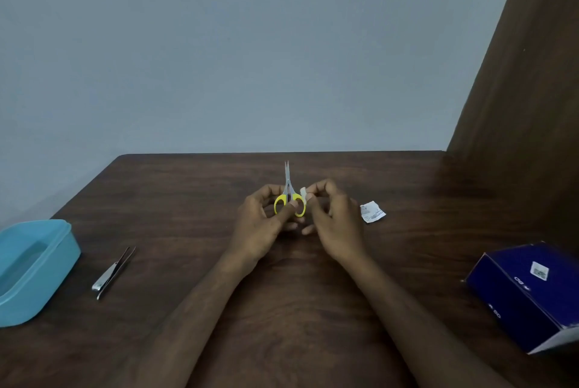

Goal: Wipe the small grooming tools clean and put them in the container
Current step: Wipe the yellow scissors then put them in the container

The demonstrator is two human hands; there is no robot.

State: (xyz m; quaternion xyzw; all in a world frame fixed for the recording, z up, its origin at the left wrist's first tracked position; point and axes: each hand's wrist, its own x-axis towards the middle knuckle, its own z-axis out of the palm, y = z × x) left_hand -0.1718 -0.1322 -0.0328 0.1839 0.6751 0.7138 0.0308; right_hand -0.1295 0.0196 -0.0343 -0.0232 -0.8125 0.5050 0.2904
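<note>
My left hand (pixel 261 224) grips small scissors (pixel 288 187) by their yellow handles, blades pointing away toward the wall. Beside the handles, my right hand (pixel 332 221) pinches a small white wipe (pixel 303 192) between thumb and fingers. Metal tweezers and a nail clipper (pixel 113 271) lie together on the table at the left. A light blue container (pixel 47 265) stands open at the left edge.
A torn white sachet wrapper (pixel 372 212) lies right of my hands. A dark blue box (pixel 529 293) sits near the right edge of the dark wooden table (pixel 282 309). A brown curtain (pixel 526 90) hangs at the far right, and a grey wall stands behind.
</note>
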